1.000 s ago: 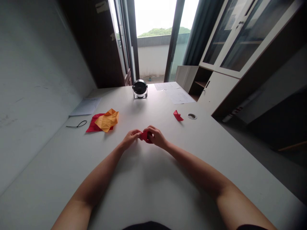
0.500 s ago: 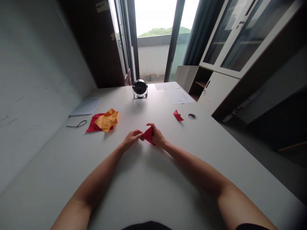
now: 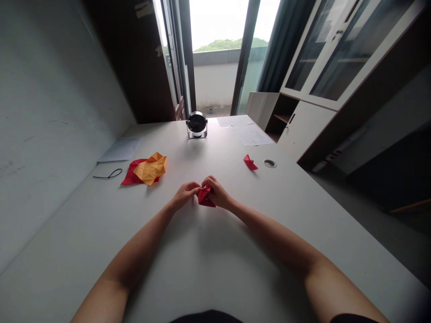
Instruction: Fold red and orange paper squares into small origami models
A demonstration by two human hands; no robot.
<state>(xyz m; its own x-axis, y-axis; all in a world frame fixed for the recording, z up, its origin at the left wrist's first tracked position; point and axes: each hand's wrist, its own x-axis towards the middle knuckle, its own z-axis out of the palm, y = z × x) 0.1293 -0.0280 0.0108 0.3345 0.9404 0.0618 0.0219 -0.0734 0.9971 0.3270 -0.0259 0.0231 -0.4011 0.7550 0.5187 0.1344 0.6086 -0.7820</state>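
Between my two hands, just above the white table point(image 3: 215, 269), is a folded red paper point(image 3: 206, 198). My left hand point(image 3: 187, 193) pinches its upper left edge between thumb and fingers. My right hand point(image 3: 217, 192) is closed on its right side, with the fingers curled over the top. The paper's folds are partly hidden by the right fingers. Further off to the right lies a small folded red piece point(image 3: 250, 163). To the left, a creased orange sheet point(image 3: 150, 169) rests on a red sheet point(image 3: 129, 176).
A round black device on a silver stand point(image 3: 197, 125) is at the far edge. Papers point(image 3: 252, 133) lie at the back right, another sheet point(image 3: 121, 149) at the left. A black cable tie point(image 3: 108, 175) lies near the wall. A round hole point(image 3: 270, 163) is at the right.
The red paper has turned and now shows folded faces with a small opening. My right fingers have curled in from above, closer to my left hand, which has barely moved.
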